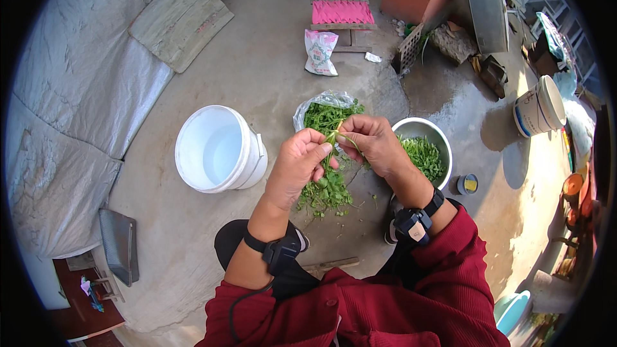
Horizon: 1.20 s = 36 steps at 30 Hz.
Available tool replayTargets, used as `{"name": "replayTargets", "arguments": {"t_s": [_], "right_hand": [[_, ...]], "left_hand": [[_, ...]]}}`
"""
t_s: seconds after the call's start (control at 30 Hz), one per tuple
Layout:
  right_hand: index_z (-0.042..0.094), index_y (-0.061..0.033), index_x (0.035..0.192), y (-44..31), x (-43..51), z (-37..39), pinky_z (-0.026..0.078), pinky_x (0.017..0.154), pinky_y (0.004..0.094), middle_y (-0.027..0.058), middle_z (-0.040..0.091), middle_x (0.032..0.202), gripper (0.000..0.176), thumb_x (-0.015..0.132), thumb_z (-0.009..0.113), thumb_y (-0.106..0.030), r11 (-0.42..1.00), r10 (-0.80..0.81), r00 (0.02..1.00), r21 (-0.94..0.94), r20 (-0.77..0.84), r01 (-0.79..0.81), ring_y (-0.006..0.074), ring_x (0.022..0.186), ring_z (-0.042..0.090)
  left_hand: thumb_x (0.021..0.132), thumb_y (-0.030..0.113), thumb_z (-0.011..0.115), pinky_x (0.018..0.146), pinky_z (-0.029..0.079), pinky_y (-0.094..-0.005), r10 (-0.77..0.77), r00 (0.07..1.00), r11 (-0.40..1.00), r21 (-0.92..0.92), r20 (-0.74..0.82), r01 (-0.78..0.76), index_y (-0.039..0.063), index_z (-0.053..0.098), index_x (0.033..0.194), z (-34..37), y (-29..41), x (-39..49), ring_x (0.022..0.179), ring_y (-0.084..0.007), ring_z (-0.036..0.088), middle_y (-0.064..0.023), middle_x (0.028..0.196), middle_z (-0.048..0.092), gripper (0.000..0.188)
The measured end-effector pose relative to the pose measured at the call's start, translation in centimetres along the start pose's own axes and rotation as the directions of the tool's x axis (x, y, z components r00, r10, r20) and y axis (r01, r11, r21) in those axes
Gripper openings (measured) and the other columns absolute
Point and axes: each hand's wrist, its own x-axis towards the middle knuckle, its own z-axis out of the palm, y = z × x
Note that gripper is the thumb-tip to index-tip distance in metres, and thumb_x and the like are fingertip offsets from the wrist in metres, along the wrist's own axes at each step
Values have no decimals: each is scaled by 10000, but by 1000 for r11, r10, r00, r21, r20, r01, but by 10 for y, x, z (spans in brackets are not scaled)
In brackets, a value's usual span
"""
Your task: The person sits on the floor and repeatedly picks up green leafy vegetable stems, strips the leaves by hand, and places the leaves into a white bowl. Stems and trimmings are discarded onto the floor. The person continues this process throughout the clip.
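Between my two hands is a sprig of leafy green herb [332, 138], perhaps cilantro. My left hand [307, 153] pinches its stems between thumb and fingers. My right hand [368, 142] grips the pale stem end from the other side. Just beyond the hands, a clear plastic bag [301, 114] lies open around a bunch of greens [322, 113]. Below them, a loose pile of leaves [328, 192] rests on the concrete floor. At the right, partly behind my right forearm, a metal bowl [446, 140] holds more greens [424, 156].
A white bucket [250, 159] with water stands at the left. Ahead are a pink-topped folding stool [342, 11] and a printed bag [320, 53]. A small cup [467, 184] sits right of the bowl. Further right is a lidded white pail [534, 108]. A wooden board [181, 21] leans at the upper left.
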Motion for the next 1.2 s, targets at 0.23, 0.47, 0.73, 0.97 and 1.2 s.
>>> {"name": "replayTargets", "arguments": {"t_s": [0.23,0.47,0.73,0.97,1.2], "right_hand": [[596,-8,806,-1,1,-10,361,468,247,4,536,624,71,860,600,-54,966,-178,982,-178,67,187,79,530,466],[620,-8,807,1,2,-7,429,569,291,59,537,656,144,796,699,-128,644,-277,937,-682,215,347,129,618,537],[622,9,880,-8,-2,3,407,564,205,-10,582,750,95,853,645,-80,951,-290,955,-95,69,295,39,646,496],[613,-1,841,-7,-1,-4,389,526,197,-21,562,704,84,862,638,-78,911,-288,957,-299,35,286,32,604,476],[610,16,812,-1,0,-2,392,472,207,-3,569,655,70,842,645,-37,865,-255,966,-434,52,252,41,540,492]], "left_hand": [[907,130,543,462,393,-157,-68,998,995,-70,-10,68,22,556,957,-13,0,3,545,-50,523,-33,688,586,121],[931,126,513,554,457,-204,31,998,905,-425,57,-4,17,553,1021,-22,-4,2,646,-100,555,-40,808,578,146],[950,174,491,572,440,-212,-52,982,926,-360,182,116,15,550,1081,-11,-16,7,656,-111,548,-24,841,571,214],[953,362,512,704,431,-198,265,963,886,405,-44,-225,9,608,992,-7,-12,11,767,-70,536,1,808,588,367],[831,25,642,692,440,-190,104,994,994,29,-34,-103,2,598,925,-3,-18,10,769,-47,544,-2,855,606,106]]}}
